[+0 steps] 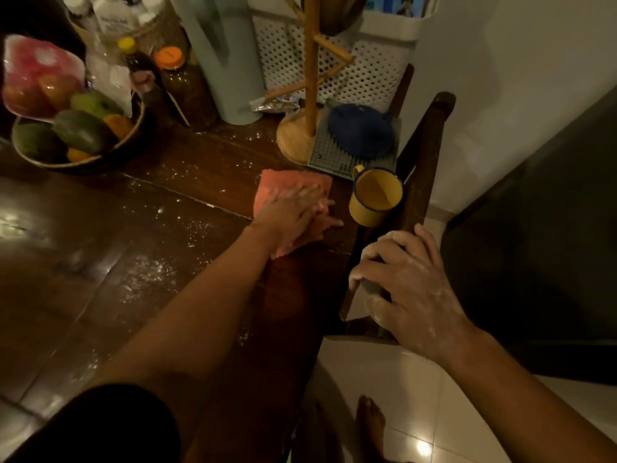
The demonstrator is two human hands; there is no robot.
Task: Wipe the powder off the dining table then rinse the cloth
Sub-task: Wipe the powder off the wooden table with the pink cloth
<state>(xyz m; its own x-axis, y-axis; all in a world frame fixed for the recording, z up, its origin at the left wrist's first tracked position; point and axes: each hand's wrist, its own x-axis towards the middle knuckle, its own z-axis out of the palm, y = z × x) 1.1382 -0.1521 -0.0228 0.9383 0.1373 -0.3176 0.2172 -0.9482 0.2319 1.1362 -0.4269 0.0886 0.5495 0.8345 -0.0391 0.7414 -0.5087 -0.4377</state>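
At the frame's centre, the left hand [293, 212] presses flat, fingers straight, on the pink cloth [283, 183] lying on the dark table [100, 262]. White powder [150, 272] speckles the wood to the left. At right of centre, the right hand [410, 285] curls round the chair [424, 168] back.

dim, warm yellowish light is filling the scene. glare is gleaming on the polished bench [20, 225] at the left, and a small bright spot is reflecting off the floor tiles [424, 447]. the wall [517, 78] is catching the most light, while the chair [424, 168] and the dark panel [534, 262] at right are sinking into shadow. the left hand [293, 212] is smearing with motion blur; the right hand [410, 282] is looking sharper. straight lines are bowing toward the edges.
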